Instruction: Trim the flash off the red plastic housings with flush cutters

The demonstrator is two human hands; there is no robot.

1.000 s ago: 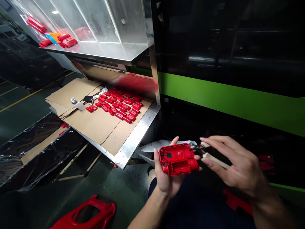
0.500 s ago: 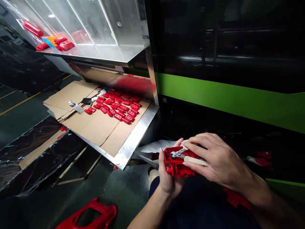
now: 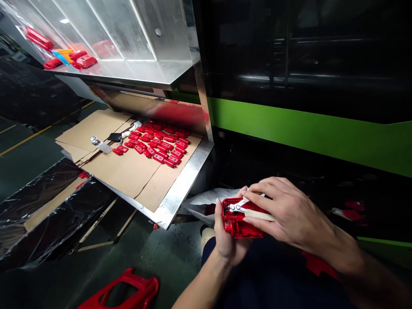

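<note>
Part in hand: red housing (image 3: 240, 226), a small moulded plastic shell with its open side up, sits low in the view at about 5 o'clock, over the person's lap.
Left grip: left hand (image 3: 229, 246) cups the red housing from below and from its 9 o'clock side, with the thumb along the left edge and fingertips showing past the far edge. It is closed around the shell.
Right grip: right hand (image 3: 291, 219) comes in from 3 o'clock and is closed on the cream handle of the nippers (image 3: 257, 215), forefinger laid along the top.
Tool: the metal head of the nippers rests on the housing's upper rim near its 10 o'clock corner. Whether the blades are parted I cannot tell.
Tabletop: steel tabletop (image 3: 182, 189) lies at 10 o'clock from the hands, well apart, and is covered with cardboard sheets (image 3: 128, 171).
On the cardboard: small red parts (image 3: 157, 143) lie in rough rows toward the far side, with a silver-capped piece (image 3: 95, 142) at their 9 o'clock.
Shelf: steel shelf (image 3: 144, 71) stands above the tabletop at 11 o'clock, with more red pieces (image 3: 77, 60) at its left end.
Floor: red frame (image 3: 122, 292) lies at 7 o'clock and black plastic film (image 3: 48, 201) at 9 o'clock.
Behind the hands: white sheet (image 3: 209, 197) lies just beyond the left fingertips.
Machine: a dark body with a green stripe (image 3: 305, 133) runs from 12 to 3 o'clock.
</note>
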